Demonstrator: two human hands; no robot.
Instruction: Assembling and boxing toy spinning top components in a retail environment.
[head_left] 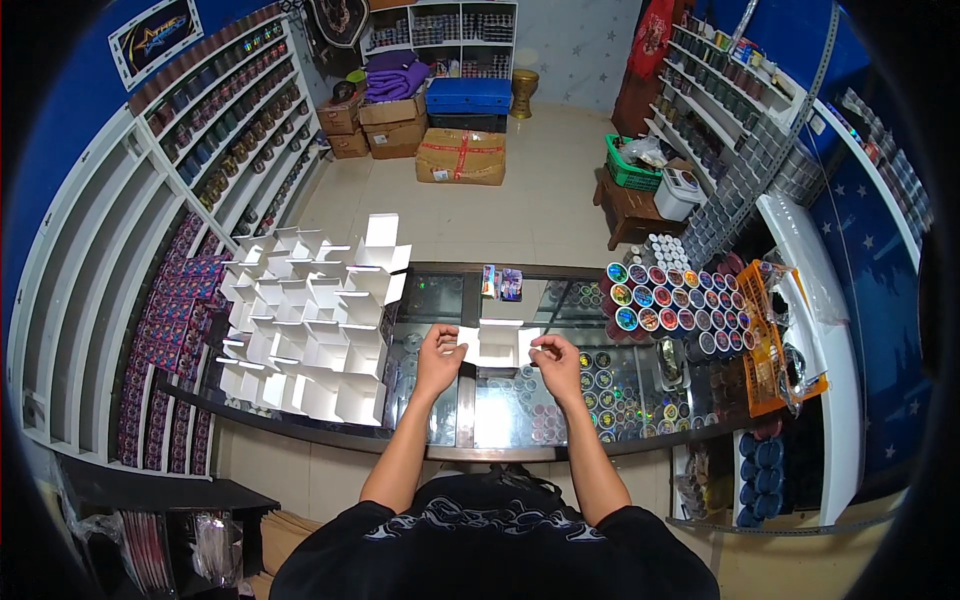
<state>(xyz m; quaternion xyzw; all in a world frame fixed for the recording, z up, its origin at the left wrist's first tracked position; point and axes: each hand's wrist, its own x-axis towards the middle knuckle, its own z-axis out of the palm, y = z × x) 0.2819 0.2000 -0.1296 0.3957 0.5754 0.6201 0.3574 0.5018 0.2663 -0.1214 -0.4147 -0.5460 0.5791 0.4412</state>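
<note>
A small white cardboard box (497,353) stands with its top open on the glass counter (432,428) in front of me. My left hand (438,360) pinches the flap on its left side between thumb and fingers. On the opposite side my right hand (558,368) is closed on the other flap. Just beyond the box lie small printed, colourful packs (502,284). To the left, many open white boxes (345,350) stand packed together in rows, their flaps up.
Round tubs with colourful lids (665,297) stand grouped at the right, beside an orange plastic basket (765,365). Purple printed boxes (178,310) are stacked beyond the white ones. More tubs show beneath the glass (600,395). Brown cartons (460,157) sit on the floor behind the counter.
</note>
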